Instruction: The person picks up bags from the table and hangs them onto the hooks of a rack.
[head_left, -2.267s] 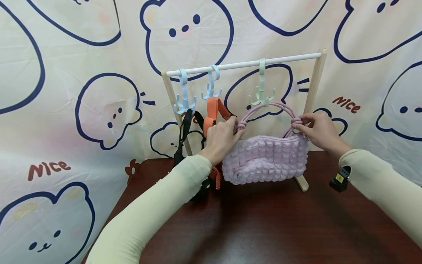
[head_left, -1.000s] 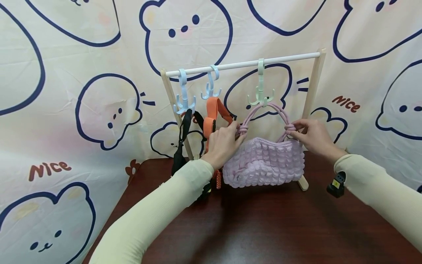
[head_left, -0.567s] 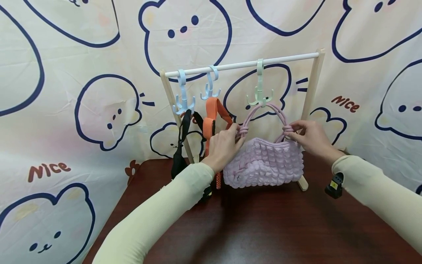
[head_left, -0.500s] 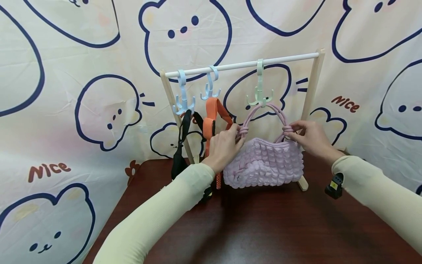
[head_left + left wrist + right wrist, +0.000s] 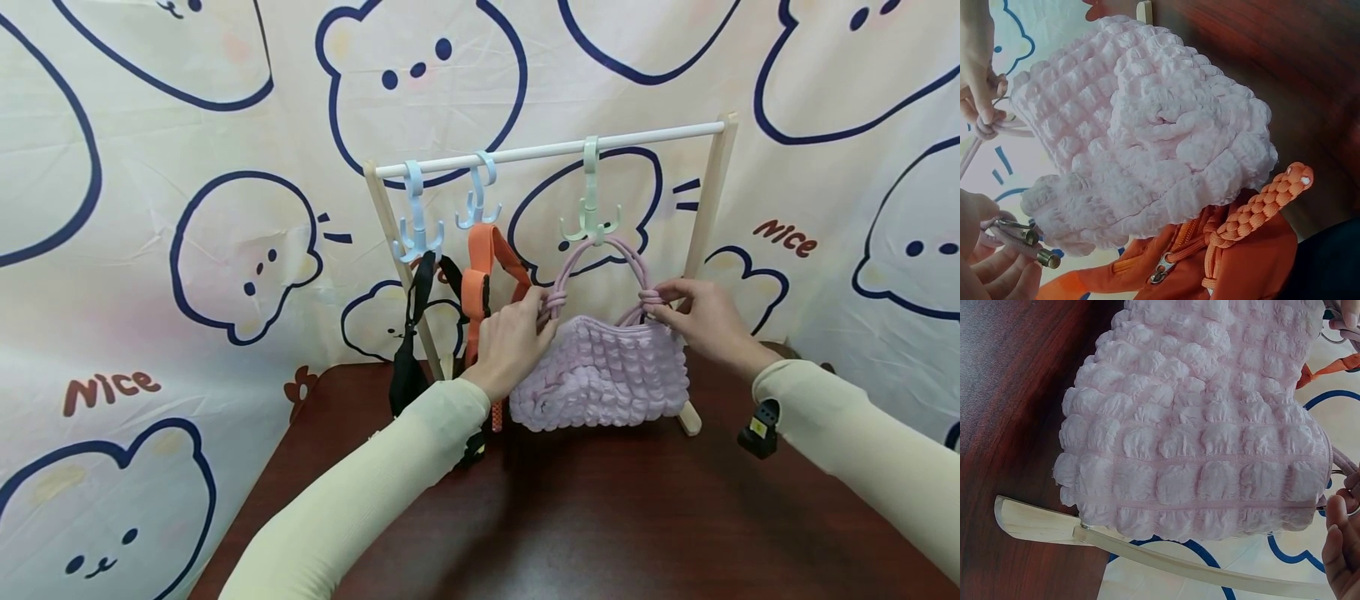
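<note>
A puffy lilac handbag (image 5: pixel 607 375) hangs below a pale green hook (image 5: pixel 592 218), the top of its cord handle (image 5: pixel 637 262) at the hook's lower end. My left hand (image 5: pixel 513 342) pinches the knotted left base of that handle. At the opposite base my right hand (image 5: pixel 701 317) grips the other knot between thumb and fingers. Metal-tipped cord ends (image 5: pixel 1038 247) stick out beside the left fingers in the left wrist view. The right wrist view shows the bag's bubbled side (image 5: pixel 1210 437) hanging in front of the rack's foot (image 5: pixel 1035 519).
The hooks hang from a white rail (image 5: pixel 540 151) on a wooden rack. Left of the handbag, an orange strap (image 5: pixel 480 275) and a black strap (image 5: pixel 411 350) hang under two blue hooks (image 5: pixel 417 225). An orange bag (image 5: pixel 1254 256) sits close by. Below is a dark wooden table (image 5: pixel 600 517).
My right hand has moved left and slightly down with its knot, narrowing the handle's arch. The handbag sits a little lower. My left hand has shifted only slightly and keeps its hold.
</note>
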`<state>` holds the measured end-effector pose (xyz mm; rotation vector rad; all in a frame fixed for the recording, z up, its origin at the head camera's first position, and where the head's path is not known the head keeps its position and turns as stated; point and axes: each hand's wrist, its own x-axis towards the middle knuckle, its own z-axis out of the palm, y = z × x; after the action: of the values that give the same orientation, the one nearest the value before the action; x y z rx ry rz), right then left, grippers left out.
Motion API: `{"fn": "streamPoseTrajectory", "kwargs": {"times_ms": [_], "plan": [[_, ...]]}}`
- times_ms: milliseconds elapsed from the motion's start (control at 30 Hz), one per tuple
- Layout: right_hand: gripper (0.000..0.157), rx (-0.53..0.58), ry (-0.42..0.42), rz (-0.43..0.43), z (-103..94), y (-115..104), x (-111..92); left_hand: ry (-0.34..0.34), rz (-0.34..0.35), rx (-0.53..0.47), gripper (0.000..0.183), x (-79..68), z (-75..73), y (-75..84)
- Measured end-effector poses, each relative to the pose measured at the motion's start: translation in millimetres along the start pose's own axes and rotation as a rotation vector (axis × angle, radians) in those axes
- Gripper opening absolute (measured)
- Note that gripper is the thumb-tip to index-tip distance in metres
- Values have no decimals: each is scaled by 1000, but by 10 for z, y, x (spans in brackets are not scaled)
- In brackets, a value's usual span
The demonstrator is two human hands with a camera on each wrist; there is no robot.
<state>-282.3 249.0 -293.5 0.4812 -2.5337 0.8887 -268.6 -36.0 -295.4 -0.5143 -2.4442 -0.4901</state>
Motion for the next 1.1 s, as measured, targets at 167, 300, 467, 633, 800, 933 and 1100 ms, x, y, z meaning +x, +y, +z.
{"fn": "streamPoseTrajectory", "kwargs": {"times_ms": [167,300,467,633,800,933,1100], "plan": [[30,-20,22,-23,24,-1,-13,-2,-4,-11,32,-24,13,-13],[33,-31,33,-34,50,-1,-30,-28,-17,-29,39,-64,26,-19],[35,-37,28,-17,55,3,-53,-42,-27,-39,43,-88,33,-19],[37,-44,21,-5,40,-2,-63,-18,-24,-43,40,-99,39,-22],[34,-49,41,-8,43,7,-64,14,2,-35,40,-112,47,-41],[35,-48,33,-2,33,4,-64,38,20,-19,42,-124,43,-52],[38,-48,22,2,22,4,-61,34,20,-18,44,-142,31,-62]]}}
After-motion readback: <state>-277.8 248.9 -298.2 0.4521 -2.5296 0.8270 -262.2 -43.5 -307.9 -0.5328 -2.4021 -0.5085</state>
